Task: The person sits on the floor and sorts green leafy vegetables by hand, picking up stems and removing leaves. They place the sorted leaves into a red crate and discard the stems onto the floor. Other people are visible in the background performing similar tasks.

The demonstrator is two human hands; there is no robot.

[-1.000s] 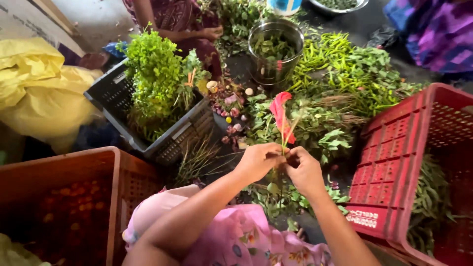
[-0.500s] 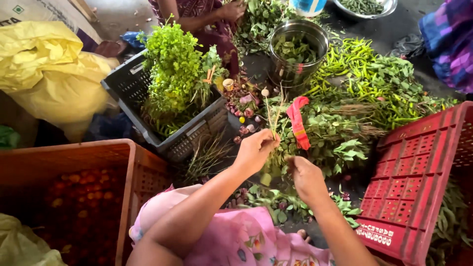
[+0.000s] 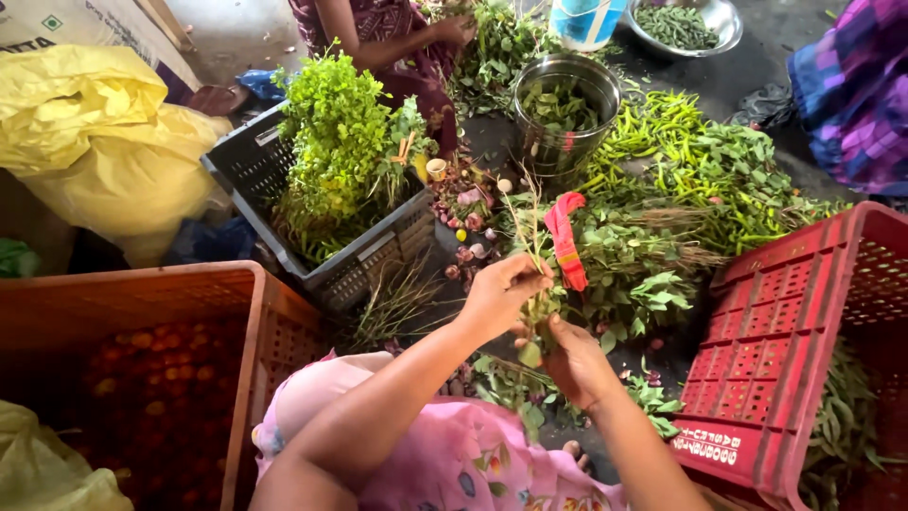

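I see my left hand [image 3: 499, 295] pinching a thin bunch of green leafy stems [image 3: 535, 274] upright while my right hand [image 3: 579, 361] grips its base beneath, a red-orange strip [image 3: 565, 240] draped just beside it, left of the red plastic crate [image 3: 771, 350].

I saw a leafy, matt green herb bunch [image 3: 534, 274] pinched in my left hand [image 3: 501, 293] and right hand [image 3: 572, 360], beside a strip of red cloth [image 3: 565, 241]. The red crate [image 3: 776, 360] and orange crate [image 3: 236, 360] looked like perforated, slightly glossy plastic, the dark basket [image 3: 255, 170] matt plastic. The steel pot [image 3: 558, 142] shone as polished metal. The yellow bag [image 3: 104, 142] was crinkled, glossy plastic. My pink garment [image 3: 473, 464] was soft printed cloth; the floor [image 3: 785, 38] looked rough and matt.
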